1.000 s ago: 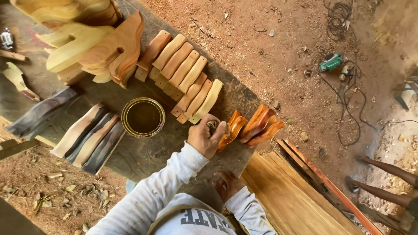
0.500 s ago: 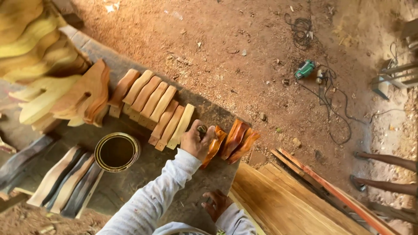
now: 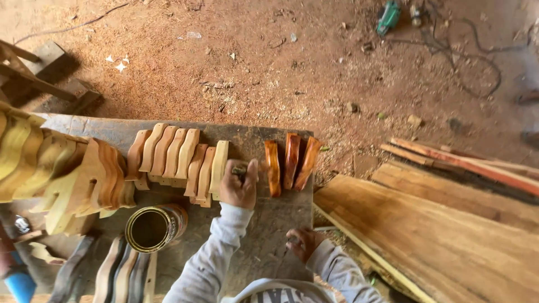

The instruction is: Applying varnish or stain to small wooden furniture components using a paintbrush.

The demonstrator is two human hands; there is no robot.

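Head view looked straight down on a worn table set on reddish dirt. Far left sat a heap of pale curved wooden pieces, stacked loosely, and near them an open tin can with something dark inside, close enough to dip into I'd guess. Next came a tidy row of unfinished curved wood pieces, lined up on edge. The left hand was stretched forward from a grey sleeve, fingers closed around a small brush-like thing, can't tell exactly what, its tip just beside three glossy orange-brown pieces standing apart from the raw ones, probably kept separate because they looked coated. The right hand rested low near the table's front edge, fingers curled; couldn't tell if it held anything. Rough planks lay off to the right.
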